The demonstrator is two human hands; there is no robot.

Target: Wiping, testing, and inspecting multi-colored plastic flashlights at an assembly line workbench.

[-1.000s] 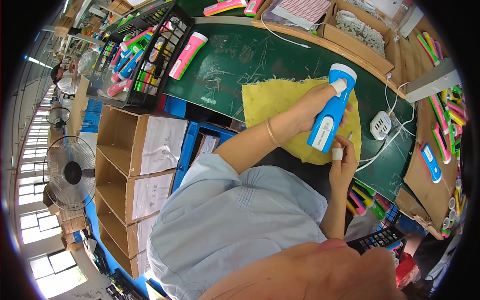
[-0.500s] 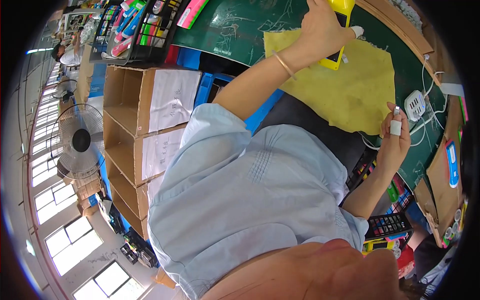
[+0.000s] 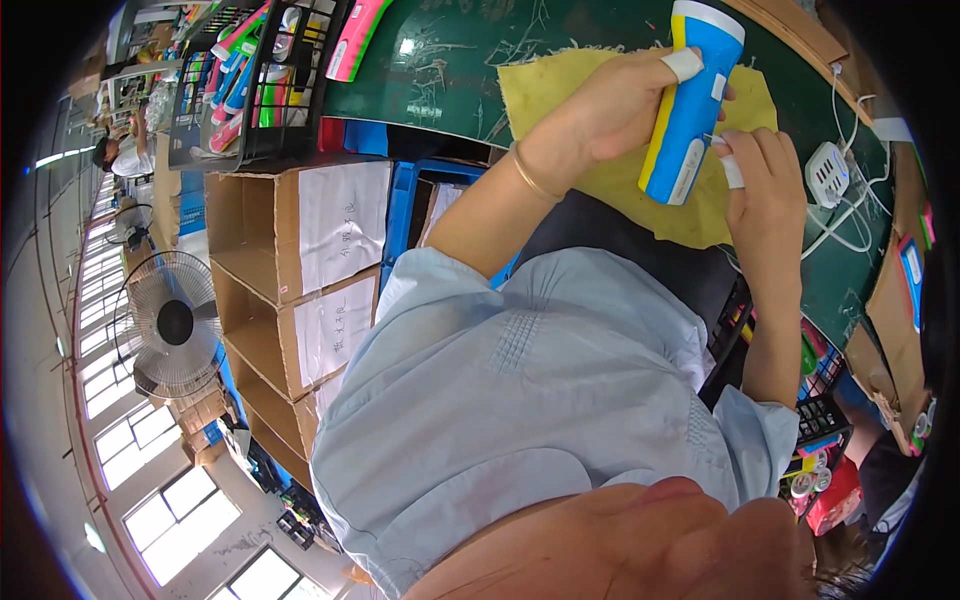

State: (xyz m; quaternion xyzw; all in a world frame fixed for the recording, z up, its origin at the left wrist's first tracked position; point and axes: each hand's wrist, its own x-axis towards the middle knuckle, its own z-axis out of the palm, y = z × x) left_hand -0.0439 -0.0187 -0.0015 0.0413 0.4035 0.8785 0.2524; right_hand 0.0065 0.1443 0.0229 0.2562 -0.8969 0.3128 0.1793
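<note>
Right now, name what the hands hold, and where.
The left hand holds the blue and yellow flashlight around its body, below the head. The right hand appears to pinch something too small to identify.

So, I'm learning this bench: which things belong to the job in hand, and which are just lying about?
In the job, it seems:
blue-and-yellow torch, in the left hand
small silvery piece, mostly hidden, at the right hand
yellow cloth, beneath
perhaps the charger

Lying about:
pink torch
fan
cardboard shelves
</note>
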